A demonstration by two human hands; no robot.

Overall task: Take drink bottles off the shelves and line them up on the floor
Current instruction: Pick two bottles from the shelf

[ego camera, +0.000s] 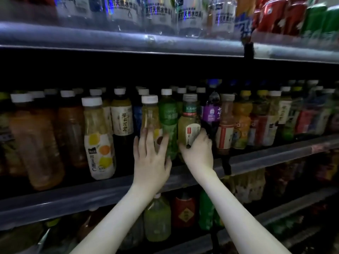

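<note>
Reaching into the crowded middle shelf [73,197], we risk toppling neighbours: the bottles stand touching, so pulling the grey-capped tea bottle [189,123] from the shelf's front edge could drag over the green bottle [167,114] beside it. Our right grip [197,149] wraps around that tea bottle's lower body. Our left grip [150,153] is spread wide, straight fingers against the white-capped yellow bottle [149,114], holding nothing.

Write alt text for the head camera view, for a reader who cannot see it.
The person's right hand grips a grey-capped bottle of yellow-green drink at the front of a dim, crowded shelf. The left hand is open, fingers spread over a white-capped bottle nearby. More bottles fill the rows above and below.
</note>
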